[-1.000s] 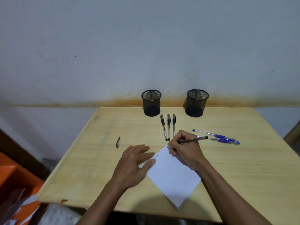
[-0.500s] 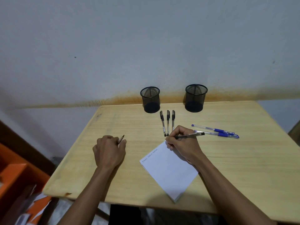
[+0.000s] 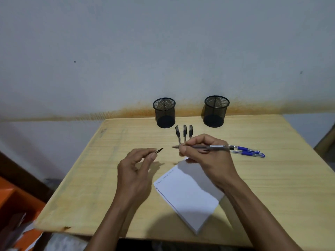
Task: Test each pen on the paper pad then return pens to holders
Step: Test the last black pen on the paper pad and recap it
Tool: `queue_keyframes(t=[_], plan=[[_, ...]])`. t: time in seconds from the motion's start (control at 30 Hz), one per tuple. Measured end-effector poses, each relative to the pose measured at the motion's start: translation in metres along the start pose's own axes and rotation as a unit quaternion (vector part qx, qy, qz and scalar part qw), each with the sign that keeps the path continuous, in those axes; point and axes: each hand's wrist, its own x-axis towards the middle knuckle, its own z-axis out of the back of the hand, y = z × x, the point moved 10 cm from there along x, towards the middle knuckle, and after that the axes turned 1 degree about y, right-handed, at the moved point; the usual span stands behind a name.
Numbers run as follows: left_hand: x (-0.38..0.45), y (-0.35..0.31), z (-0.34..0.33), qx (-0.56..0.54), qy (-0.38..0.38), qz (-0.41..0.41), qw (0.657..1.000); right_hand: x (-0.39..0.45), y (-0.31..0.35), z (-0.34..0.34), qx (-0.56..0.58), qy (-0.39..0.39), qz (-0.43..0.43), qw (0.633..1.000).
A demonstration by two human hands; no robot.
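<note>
Hands apart: right gripping pen, left pinching cap.

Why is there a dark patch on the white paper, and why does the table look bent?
Head view: the dark patch on the paper pad is the shadow of the right hand, which holds the pen above it; the left hand casts a fainter one on the table. The wide-angle lens bends the table's edges, and the bottom-left corner looks blurred.
</note>
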Motion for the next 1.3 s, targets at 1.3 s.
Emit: queue_keyframes(t=[1.3], plan=[[-0.011, -0.081, -0.061, 0.181, 0.109, -0.286, 0.935, -0.055, 0.089, 0.072, -0.324, -0.126, 0.228, 0.910]])
